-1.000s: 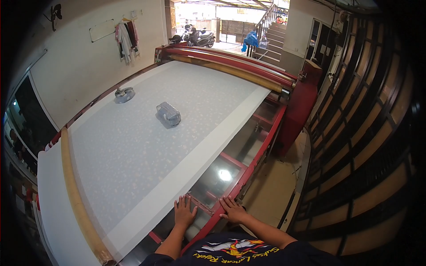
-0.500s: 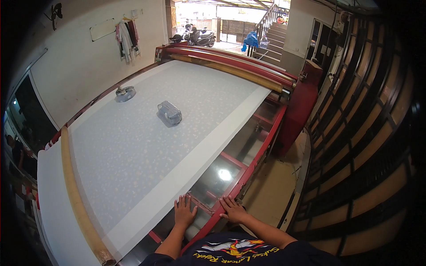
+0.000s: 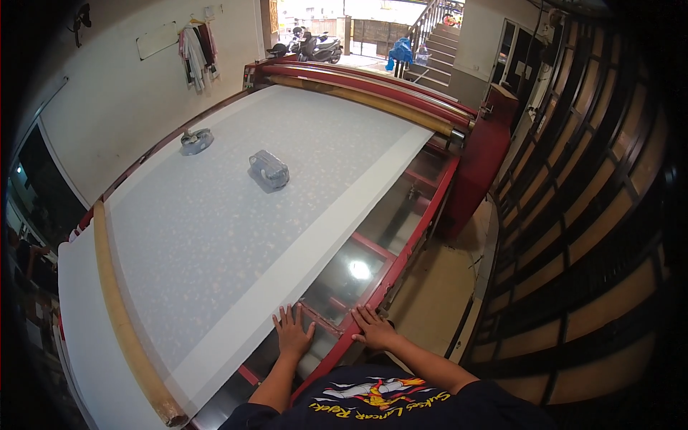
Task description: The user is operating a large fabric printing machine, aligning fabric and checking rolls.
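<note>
My left hand (image 3: 292, 335) lies flat with fingers spread, its fingertips at the near edge of a wide white sheet (image 3: 247, 313). The right one, my right hand (image 3: 374, 331), rests open on the red metal frame (image 3: 403, 266) of a long machine table. Neither hand holds anything. A faint speckled pattern covers the sheet inside a plain white border. On top of it sit two grey plastic-wrapped lumps, a blocky bundle (image 3: 269, 170) and a rounder bundle (image 3: 196, 142) farther left. A long brown tube (image 3: 119, 304) lies across the sheet at the left.
Red rollers (image 3: 373, 89) and a brown roller (image 3: 358, 105) span the table's far end, beside a red end housing (image 3: 481, 168). Slatted dark shelving or grating (image 3: 573, 236) stands on the right. Clothes (image 3: 197, 54) hang on the wall; a motorbike (image 3: 319, 49) and stairs (image 3: 433, 61) are beyond.
The view has tilted slightly, so the table sits a little higher and more to the left. Both hands stay about where they were, and the bundles have not moved on the sheet.
</note>
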Tool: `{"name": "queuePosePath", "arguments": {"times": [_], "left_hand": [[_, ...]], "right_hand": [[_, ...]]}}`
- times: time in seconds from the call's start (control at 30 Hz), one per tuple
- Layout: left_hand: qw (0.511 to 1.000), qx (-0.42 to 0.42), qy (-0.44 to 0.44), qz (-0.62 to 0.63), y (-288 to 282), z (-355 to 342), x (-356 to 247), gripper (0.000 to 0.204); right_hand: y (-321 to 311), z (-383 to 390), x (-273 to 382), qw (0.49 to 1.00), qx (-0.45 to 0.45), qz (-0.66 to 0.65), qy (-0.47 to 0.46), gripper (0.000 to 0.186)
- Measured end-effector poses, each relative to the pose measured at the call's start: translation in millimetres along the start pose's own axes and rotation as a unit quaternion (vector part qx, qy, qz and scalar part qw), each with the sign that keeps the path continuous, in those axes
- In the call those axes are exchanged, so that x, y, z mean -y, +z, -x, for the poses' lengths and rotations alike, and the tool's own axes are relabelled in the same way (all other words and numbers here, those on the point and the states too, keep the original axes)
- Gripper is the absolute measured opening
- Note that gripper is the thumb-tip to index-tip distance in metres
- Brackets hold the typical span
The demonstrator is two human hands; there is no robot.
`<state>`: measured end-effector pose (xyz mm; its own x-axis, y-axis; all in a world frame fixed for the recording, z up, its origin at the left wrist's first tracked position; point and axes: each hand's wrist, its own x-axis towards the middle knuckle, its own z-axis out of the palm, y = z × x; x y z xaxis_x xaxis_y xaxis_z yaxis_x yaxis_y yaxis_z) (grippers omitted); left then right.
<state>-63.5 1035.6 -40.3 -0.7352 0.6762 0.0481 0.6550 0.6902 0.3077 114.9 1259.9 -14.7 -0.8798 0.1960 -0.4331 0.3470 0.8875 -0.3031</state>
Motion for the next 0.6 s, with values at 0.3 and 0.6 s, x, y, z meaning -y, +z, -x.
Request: {"name": "queuePosePath", "arguments": {"times": [0.3, 0.6], "left_hand": [[1.0, -0.006, 0.011, 0.003, 2.6, 1.6, -1.6, 0.073], [1.0, -0.008, 0.012, 0.005, 6.7, -4.1, -5.2, 0.073]], "right_hand": [[-6.4, 6.9, 1.3, 1.0, 0.01, -0.005, 0.001, 0.088], [-4.2, 5.8, -9.8, 1.0, -0.008, -0.003, -0.008, 0.091]]}}
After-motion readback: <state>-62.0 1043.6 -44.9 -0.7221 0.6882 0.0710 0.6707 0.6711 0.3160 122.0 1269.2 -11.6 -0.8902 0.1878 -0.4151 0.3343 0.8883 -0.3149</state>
